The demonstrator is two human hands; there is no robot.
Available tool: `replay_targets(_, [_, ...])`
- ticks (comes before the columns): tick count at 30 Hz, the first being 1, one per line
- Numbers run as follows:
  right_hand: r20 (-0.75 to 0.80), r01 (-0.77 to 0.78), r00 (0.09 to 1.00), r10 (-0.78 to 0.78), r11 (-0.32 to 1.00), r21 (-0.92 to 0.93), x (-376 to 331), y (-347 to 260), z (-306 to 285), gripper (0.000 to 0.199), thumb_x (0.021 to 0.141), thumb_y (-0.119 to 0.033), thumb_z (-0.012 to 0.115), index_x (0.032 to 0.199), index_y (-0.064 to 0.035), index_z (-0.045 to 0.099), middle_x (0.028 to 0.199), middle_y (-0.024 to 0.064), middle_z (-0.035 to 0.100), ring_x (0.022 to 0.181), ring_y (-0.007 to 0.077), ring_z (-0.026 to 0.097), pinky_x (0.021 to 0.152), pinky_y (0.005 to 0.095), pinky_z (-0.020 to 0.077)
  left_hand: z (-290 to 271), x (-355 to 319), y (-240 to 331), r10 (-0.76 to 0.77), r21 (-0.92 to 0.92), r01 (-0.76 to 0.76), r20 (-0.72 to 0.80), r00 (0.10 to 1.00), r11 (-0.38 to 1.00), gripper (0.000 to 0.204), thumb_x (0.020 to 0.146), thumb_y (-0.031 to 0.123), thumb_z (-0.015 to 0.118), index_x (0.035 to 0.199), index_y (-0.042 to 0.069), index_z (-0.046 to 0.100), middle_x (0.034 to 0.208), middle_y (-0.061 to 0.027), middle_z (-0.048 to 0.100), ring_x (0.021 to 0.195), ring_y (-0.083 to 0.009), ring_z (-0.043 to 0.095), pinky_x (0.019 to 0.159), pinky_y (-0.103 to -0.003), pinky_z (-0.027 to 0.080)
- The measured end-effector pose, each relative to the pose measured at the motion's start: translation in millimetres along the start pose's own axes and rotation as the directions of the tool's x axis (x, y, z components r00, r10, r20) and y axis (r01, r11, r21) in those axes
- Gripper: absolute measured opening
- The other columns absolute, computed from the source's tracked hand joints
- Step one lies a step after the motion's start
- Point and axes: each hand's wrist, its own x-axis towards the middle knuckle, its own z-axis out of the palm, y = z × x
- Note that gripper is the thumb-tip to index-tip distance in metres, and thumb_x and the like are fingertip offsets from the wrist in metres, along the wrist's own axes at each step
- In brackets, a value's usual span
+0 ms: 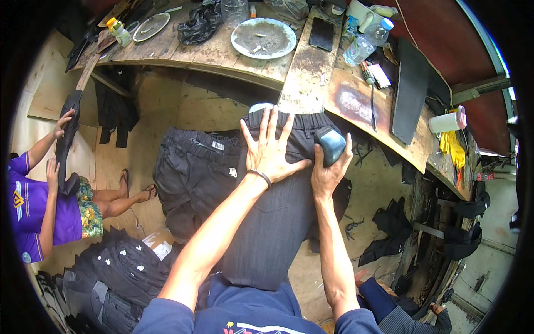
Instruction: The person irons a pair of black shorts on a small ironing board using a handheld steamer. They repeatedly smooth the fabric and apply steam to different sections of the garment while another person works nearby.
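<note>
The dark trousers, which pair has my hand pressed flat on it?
The dark grey trousers in the middle; your left hand lies spread on their waist. The black pair beside them lies untouched.

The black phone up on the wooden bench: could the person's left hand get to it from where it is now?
Probably yes. The left hand lies flat on the dark trousers, holding nothing, and the plank up to the black phone looks bare.

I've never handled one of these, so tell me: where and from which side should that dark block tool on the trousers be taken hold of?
Probably across its narrow sides, coming from above. The dark block tool sits with its working face down on the dark grey trousers, so only its top and sides are free. The right hand already wraps it that way, while the left hand lies flat on the cloth beside it.
</note>
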Motion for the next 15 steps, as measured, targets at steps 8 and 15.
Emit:
replay_targets(8, [0.703, 0.224, 0.668, -0.246, 0.966, 0.125, -63.5, -145.1, -84.7, 0.093, 0.061, -0.022, 0.098, 0.145, -0.0038, 0.064, 0.122, 0.0166, 0.070, 0.106, 0.0360, 0.066, 0.097, 0.0492, 0.0538, 2.3, 13.9, -9.2, 0.322, -0.010, -0.322, -0.039, 0.946, 0.947, 0.107, 0.087, 0.080, 0.069, 0.171, 0.021, 0.038, 0.182, -0.0196, 0.019, 0.171, -0.0360, 0.011, 0.131, -0.074, 0.003])
replay_targets(15, [0.769, 0.237, 0.596, -0.232, 0.966, 0.107, -143.4, -117.2, -54.6, 0.070, 0.069, -0.022, 0.095, 0.133, -0.0079, 0.069, 0.116, 0.0122, 0.067, 0.107, 0.0310, 0.064, 0.095, 0.0437, 0.0545, 5.6, 15.4, -13.1, 0.342, -0.065, -0.349, -0.090, 0.935, 0.935, 0.103, 0.083, 0.074, 0.077, 0.165, 0.020, 0.046, 0.181, -0.0194, 0.023, 0.171, -0.0368, 0.010, 0.130, -0.078, 0.003])
